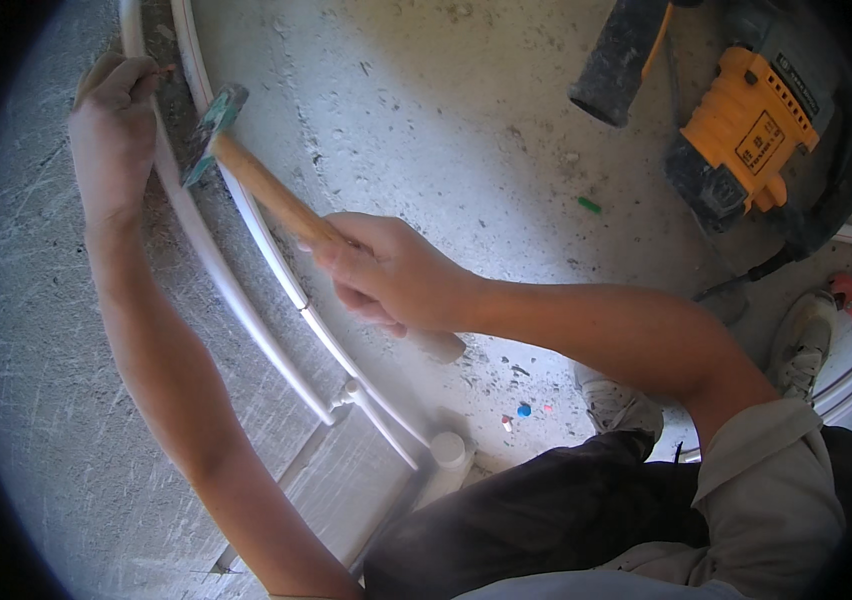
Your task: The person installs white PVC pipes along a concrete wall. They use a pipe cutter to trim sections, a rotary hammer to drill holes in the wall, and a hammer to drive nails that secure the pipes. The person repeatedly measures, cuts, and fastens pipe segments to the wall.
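Observation:
My right hand (396, 270) is closed round the lower part of a hammer's wooden handle. The hammer (276, 190) has a worn greenish metal head, which is close to my left hand (116, 130), in front of the white pipes. At the upper left, my left hand is closed in a pinch against the grey wall, beside a white pipe (201, 235). A small reddish piece (163, 71) sticks out from its fingertips; its kind is too small to tell. A second white pipe (271, 240) runs alongside the first.
A yellow and black power tool (751, 135) lies on the concrete floor at upper right, with a dark cylindrical part (621, 65) near it. Small bits lie about, including a green piece (589, 205) and a blue one (524, 410). A red tool (851, 298) is by my shoe (804, 340).

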A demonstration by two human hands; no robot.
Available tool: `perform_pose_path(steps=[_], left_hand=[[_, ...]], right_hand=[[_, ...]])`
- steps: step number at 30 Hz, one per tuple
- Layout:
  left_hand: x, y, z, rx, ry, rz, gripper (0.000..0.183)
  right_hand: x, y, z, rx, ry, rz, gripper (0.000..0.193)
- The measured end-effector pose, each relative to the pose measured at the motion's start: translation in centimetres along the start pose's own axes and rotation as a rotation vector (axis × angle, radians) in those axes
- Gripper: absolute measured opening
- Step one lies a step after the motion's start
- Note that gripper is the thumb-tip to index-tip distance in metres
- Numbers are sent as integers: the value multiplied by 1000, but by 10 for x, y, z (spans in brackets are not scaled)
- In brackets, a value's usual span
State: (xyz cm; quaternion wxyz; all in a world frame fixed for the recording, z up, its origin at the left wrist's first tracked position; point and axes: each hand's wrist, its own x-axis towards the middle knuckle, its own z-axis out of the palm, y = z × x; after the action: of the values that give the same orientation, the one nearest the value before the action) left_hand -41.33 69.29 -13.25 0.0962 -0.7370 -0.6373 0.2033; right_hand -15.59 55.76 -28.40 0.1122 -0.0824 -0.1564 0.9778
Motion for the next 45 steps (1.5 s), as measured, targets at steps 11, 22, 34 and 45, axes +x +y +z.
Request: perform_pose_path(steps=[11, 22, 34, 45], left_hand=[[4, 10, 2, -106, 133, 120, 10], [2, 9, 10, -114, 250, 114, 5], [1, 11, 11, -164, 238, 41, 5], [-18, 31, 5, 135, 271, -37, 26]], right_hand=[[51, 6, 18, -320, 487, -448, 21], [53, -4, 9, -429, 593, -799, 33], [76, 7, 39, -372, 502, -326, 20], [84, 20, 45, -407, 535, -290, 23]])
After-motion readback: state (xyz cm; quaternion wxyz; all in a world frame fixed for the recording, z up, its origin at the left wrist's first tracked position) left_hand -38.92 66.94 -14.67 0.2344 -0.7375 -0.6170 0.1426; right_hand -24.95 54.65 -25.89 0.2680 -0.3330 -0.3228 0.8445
